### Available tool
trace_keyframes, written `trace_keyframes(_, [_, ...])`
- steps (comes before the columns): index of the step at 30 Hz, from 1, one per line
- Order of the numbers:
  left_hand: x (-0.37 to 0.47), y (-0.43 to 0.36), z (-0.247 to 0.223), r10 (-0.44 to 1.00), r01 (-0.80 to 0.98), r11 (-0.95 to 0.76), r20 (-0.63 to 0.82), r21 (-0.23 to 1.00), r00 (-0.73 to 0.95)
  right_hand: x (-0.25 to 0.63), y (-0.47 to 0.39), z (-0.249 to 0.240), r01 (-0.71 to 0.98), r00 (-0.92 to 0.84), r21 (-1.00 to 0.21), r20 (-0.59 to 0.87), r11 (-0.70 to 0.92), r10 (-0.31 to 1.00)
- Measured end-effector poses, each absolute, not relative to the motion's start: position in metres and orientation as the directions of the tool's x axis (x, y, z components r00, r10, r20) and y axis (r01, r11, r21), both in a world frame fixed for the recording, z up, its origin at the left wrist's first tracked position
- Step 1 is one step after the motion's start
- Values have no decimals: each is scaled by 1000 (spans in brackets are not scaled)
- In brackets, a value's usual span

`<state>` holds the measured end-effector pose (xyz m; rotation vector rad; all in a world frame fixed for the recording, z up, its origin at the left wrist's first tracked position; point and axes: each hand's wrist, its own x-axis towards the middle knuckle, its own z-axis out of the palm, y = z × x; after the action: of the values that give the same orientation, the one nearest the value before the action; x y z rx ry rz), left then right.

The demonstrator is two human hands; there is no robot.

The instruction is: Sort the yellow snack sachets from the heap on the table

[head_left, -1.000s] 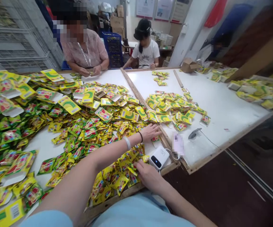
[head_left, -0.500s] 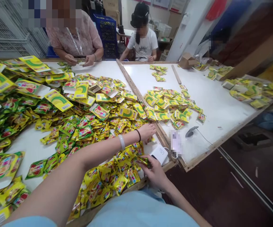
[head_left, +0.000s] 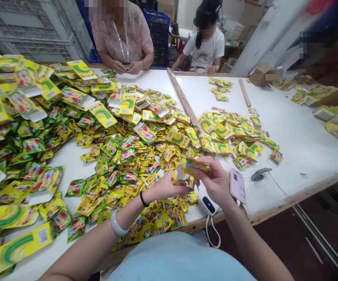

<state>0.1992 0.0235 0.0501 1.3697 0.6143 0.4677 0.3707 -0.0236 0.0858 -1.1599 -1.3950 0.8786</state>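
My left hand (head_left: pixel 171 186), with a black band and a pale bangle on its arm, is closed around a small box (head_left: pixel 181 173) whose white flap faces up. Against the box, my right hand (head_left: pixel 214 179) pinches yellow-green packets (head_left: pixel 196 166), slightly blurred. Both hands are above the table's near edge. Beneath and left of them spreads a heap of small yellow and green packets (head_left: pixel 128 156). Yellow boxes (head_left: pixel 103 114) lie on top of the heap, some with open white flaps.
A white power bank (head_left: pixel 208 205) with a looped cable and a purple phone (head_left: pixel 237 185) lie right of my hands. A wooden strip (head_left: pixel 183 93) divides the table; more boxes (head_left: pixel 224 130) lie beyond it. Two people (head_left: pixel 128 39) sit opposite. Grey crates (head_left: pixel 40 43) stand back left.
My left hand has come back from the wooden strip and now holds a box. My right hand has risen with packets to meet it. The view has shifted left.
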Motion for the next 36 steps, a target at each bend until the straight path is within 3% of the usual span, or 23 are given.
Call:
trace_keyframes(3, [188, 12, 48, 714, 98, 78, -124, 992, 690, 360, -21, 94, 475, -308, -821, 182, 317, 934])
trace_keyframes(6, [177, 3, 45, 714, 194, 30, -157, 981, 683, 360, -26, 100, 606, -479, -726, -5, 326, 878])
trace_keyframes(9, [172, -2, 43, 701, 201, 22, -158, 979, 696, 363, -27, 100, 626, -505, -714, -65, 313, 861])
trace_keyframes(13, [170, -3, 42, 684, 188, 65, -181, 980, 707, 363, -28, 94, 572, -434, -773, -1, 274, 901])
trace_keyframes(20, [164, -9, 44, 626, 249, 189, -312, 950, 714, 349, -40, 101, 729, -533, -540, -59, 422, 844])
trace_keyframes(26, [160, -17, 47, 642, 189, 129, -227, 974, 733, 343, -37, 114, 585, -631, -665, -13, 464, 776])
trace_keyframes(30, [156, -24, 47, 602, 182, 217, -278, 959, 748, 342, -40, 102, 516, -500, -766, 93, 382, 861])
trace_keyframes(36, [153, -29, 46, 547, 118, 352, -307, 928, 779, 345, -47, 97, 514, -445, -792, 83, 330, 892])
